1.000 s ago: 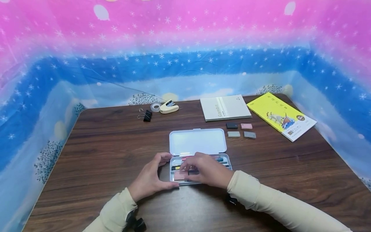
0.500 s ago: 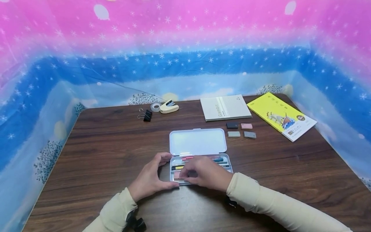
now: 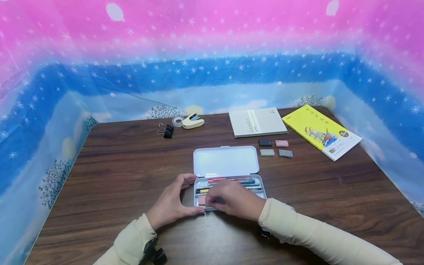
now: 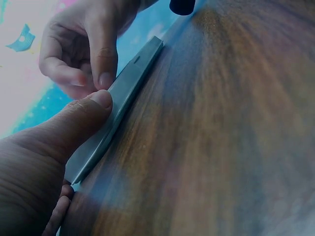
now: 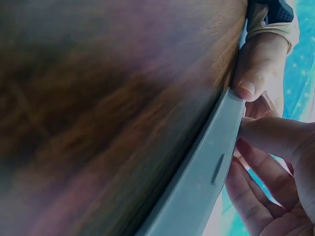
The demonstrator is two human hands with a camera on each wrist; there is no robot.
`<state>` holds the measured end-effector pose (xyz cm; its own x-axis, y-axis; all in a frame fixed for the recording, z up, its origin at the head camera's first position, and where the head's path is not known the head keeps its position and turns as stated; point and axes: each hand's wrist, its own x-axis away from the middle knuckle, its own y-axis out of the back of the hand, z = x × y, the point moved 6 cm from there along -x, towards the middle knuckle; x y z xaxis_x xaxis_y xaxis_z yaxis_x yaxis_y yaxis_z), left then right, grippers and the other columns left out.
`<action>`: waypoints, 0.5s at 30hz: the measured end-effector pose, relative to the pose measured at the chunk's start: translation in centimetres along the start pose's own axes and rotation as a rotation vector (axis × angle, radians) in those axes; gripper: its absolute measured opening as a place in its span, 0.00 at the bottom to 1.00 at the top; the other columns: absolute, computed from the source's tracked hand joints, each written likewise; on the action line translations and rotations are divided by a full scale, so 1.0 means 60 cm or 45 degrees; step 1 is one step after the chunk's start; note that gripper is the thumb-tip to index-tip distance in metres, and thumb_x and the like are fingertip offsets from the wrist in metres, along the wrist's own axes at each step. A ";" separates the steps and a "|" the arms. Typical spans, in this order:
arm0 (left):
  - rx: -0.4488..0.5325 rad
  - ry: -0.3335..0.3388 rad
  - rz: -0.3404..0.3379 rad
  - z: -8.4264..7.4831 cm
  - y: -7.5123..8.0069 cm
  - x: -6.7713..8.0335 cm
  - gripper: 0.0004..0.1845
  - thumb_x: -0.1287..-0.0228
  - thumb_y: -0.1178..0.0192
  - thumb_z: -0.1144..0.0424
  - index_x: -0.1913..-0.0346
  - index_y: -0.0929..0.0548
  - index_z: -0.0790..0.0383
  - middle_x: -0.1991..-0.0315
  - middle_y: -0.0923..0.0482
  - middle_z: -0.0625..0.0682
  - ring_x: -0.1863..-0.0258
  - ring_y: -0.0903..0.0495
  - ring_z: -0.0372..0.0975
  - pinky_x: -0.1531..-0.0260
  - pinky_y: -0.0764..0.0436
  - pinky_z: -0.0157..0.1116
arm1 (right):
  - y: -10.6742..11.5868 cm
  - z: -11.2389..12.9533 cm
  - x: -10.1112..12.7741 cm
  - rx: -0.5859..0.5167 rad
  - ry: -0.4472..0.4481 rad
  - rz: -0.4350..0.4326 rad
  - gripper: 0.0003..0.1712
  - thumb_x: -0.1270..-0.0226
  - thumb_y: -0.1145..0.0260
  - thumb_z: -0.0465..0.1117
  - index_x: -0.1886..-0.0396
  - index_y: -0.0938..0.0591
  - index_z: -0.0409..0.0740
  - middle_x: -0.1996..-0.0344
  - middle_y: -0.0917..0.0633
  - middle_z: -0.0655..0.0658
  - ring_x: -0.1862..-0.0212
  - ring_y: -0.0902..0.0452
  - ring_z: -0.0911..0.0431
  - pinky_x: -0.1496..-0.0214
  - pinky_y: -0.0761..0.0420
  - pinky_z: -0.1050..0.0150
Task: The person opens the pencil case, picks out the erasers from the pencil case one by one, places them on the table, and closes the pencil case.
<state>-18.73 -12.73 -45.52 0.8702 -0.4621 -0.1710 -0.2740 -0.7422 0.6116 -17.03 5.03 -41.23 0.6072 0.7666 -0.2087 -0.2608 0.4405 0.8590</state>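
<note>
A white pencil case (image 3: 197,202) lies with its lid (image 3: 225,161) folded back on the brown table. My left hand (image 3: 170,202) grips its left end, thumb at the front edge and fingers round the far side. In the left wrist view the left thumb (image 4: 88,115) rests on the rim. My right hand (image 3: 232,198) reaches into the near compartment, fingers bent at a pink eraser (image 3: 201,200), which it appears to pinch. The rim hides those fingertips in the right wrist view. Pens, including a teal one (image 3: 248,182) and a yellow-and-black one (image 3: 203,191), fill the far compartment.
Several erasers, among them a black one (image 3: 265,142) and a grey one (image 3: 285,153), lie right of the lid. Behind are a notebook (image 3: 258,122), a yellow book (image 3: 321,131), a stapler (image 3: 193,121), a tape roll (image 3: 177,122) and a binder clip (image 3: 168,131).
My right fingers have come down and drawn together at the pink eraser, covering more of it. The left hand and the case have stayed in place.
</note>
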 end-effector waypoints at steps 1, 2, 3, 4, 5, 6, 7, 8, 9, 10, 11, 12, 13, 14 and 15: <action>0.001 0.003 0.000 0.001 0.000 0.000 0.52 0.56 0.12 0.55 0.29 0.34 0.57 0.33 0.24 0.55 0.32 0.24 0.46 0.29 0.25 0.50 | -0.001 -0.002 -0.001 -0.022 -0.019 0.008 0.10 0.35 0.22 0.34 0.60 0.11 0.52 0.63 0.13 0.58 0.57 0.19 0.68 0.47 0.16 0.71; -0.002 -0.002 -0.002 0.001 0.000 0.000 0.52 0.56 0.12 0.55 0.29 0.34 0.57 0.33 0.23 0.55 0.33 0.24 0.46 0.29 0.25 0.50 | -0.001 -0.003 -0.003 -0.046 -0.037 0.013 0.11 0.36 0.22 0.33 0.59 0.11 0.52 0.63 0.13 0.58 0.58 0.20 0.67 0.47 0.16 0.71; -0.001 -0.009 -0.005 0.001 0.000 0.000 0.52 0.56 0.12 0.55 0.29 0.34 0.57 0.33 0.23 0.55 0.33 0.23 0.46 0.29 0.24 0.50 | -0.002 -0.005 -0.004 -0.071 -0.053 0.018 0.12 0.37 0.22 0.32 0.59 0.12 0.52 0.63 0.13 0.58 0.58 0.20 0.67 0.47 0.16 0.72; -0.002 -0.015 -0.008 0.002 0.001 0.000 0.52 0.56 0.12 0.55 0.30 0.34 0.57 0.33 0.23 0.55 0.33 0.23 0.46 0.30 0.24 0.50 | -0.003 -0.008 -0.006 -0.097 -0.066 0.019 0.13 0.37 0.22 0.32 0.59 0.12 0.52 0.64 0.14 0.58 0.59 0.20 0.67 0.48 0.16 0.72; -0.003 -0.023 -0.013 0.002 0.001 0.000 0.52 0.56 0.12 0.55 0.30 0.33 0.57 0.34 0.23 0.55 0.34 0.23 0.46 0.30 0.23 0.50 | -0.003 -0.009 -0.008 -0.119 -0.073 0.017 0.14 0.38 0.22 0.31 0.59 0.13 0.52 0.64 0.14 0.58 0.59 0.21 0.66 0.49 0.16 0.72; -0.005 -0.035 -0.018 0.001 0.001 0.001 0.52 0.56 0.12 0.55 0.30 0.33 0.57 0.34 0.23 0.55 0.34 0.23 0.46 0.31 0.23 0.50 | -0.004 -0.010 -0.009 -0.141 -0.069 0.013 0.14 0.39 0.22 0.31 0.59 0.13 0.52 0.65 0.15 0.58 0.60 0.21 0.66 0.51 0.16 0.72; -0.003 -0.038 -0.021 0.002 0.001 0.001 0.52 0.56 0.12 0.55 0.30 0.33 0.57 0.34 0.22 0.55 0.34 0.22 0.46 0.31 0.22 0.50 | -0.004 -0.011 -0.011 -0.164 -0.061 0.008 0.14 0.40 0.22 0.30 0.60 0.14 0.51 0.65 0.15 0.57 0.61 0.21 0.65 0.52 0.16 0.72; -0.003 -0.047 -0.024 0.001 0.001 0.001 0.52 0.56 0.12 0.55 0.30 0.33 0.58 0.35 0.22 0.55 0.35 0.22 0.46 0.32 0.22 0.50 | -0.005 -0.012 -0.012 -0.181 -0.053 0.004 0.14 0.40 0.22 0.30 0.60 0.14 0.51 0.66 0.15 0.57 0.61 0.21 0.66 0.53 0.16 0.73; -0.003 -0.053 -0.027 0.001 0.002 0.001 0.52 0.56 0.12 0.55 0.30 0.33 0.58 0.35 0.22 0.55 0.35 0.22 0.46 0.32 0.22 0.50 | -0.006 -0.013 -0.013 -0.199 -0.048 0.002 0.14 0.40 0.22 0.30 0.61 0.15 0.51 0.66 0.15 0.57 0.62 0.20 0.66 0.54 0.16 0.73; -0.004 -0.057 -0.028 0.001 0.002 0.001 0.52 0.56 0.12 0.55 0.30 0.33 0.58 0.35 0.22 0.56 0.35 0.22 0.47 0.32 0.22 0.50 | -0.006 -0.015 -0.013 -0.221 -0.049 -0.001 0.14 0.40 0.22 0.31 0.61 0.15 0.51 0.65 0.15 0.58 0.61 0.20 0.67 0.55 0.16 0.74; -0.004 -0.059 -0.028 0.000 0.002 0.001 0.52 0.56 0.12 0.54 0.30 0.33 0.59 0.35 0.22 0.56 0.35 0.22 0.47 0.32 0.22 0.50 | -0.006 -0.016 -0.013 -0.240 -0.049 -0.005 0.14 0.40 0.22 0.31 0.61 0.16 0.51 0.65 0.15 0.58 0.61 0.20 0.68 0.55 0.16 0.75; -0.007 -0.058 -0.026 0.000 0.002 0.001 0.52 0.56 0.12 0.54 0.30 0.33 0.59 0.35 0.22 0.56 0.35 0.22 0.47 0.32 0.22 0.50 | -0.005 -0.018 -0.012 -0.264 -0.052 -0.010 0.14 0.40 0.22 0.31 0.61 0.16 0.51 0.65 0.15 0.58 0.61 0.19 0.68 0.55 0.16 0.75; -0.008 -0.049 -0.023 0.001 0.001 0.001 0.52 0.56 0.12 0.54 0.30 0.33 0.58 0.35 0.22 0.55 0.34 0.22 0.46 0.31 0.23 0.50 | -0.002 -0.021 -0.011 -0.287 -0.065 -0.017 0.14 0.40 0.22 0.31 0.61 0.16 0.51 0.64 0.15 0.58 0.61 0.19 0.69 0.55 0.15 0.75; -0.012 -0.050 -0.023 0.000 0.002 0.001 0.52 0.56 0.12 0.53 0.30 0.33 0.58 0.34 0.22 0.55 0.34 0.22 0.46 0.31 0.23 0.50 | 0.002 -0.024 -0.009 -0.302 -0.074 -0.029 0.15 0.40 0.21 0.31 0.62 0.16 0.52 0.64 0.15 0.59 0.60 0.19 0.69 0.54 0.15 0.74; -0.016 -0.051 -0.024 0.000 0.002 0.001 0.52 0.56 0.12 0.53 0.30 0.32 0.58 0.34 0.22 0.55 0.34 0.22 0.47 0.30 0.24 0.50 | 0.008 -0.028 -0.007 -0.320 -0.082 -0.045 0.15 0.40 0.21 0.31 0.62 0.16 0.52 0.64 0.15 0.59 0.60 0.18 0.69 0.54 0.14 0.73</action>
<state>-18.71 -12.84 -45.46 0.8581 -0.4671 -0.2134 -0.2519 -0.7450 0.6176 -18.67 5.70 -41.51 0.6637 0.7210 -0.1993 -0.4120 0.5746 0.7072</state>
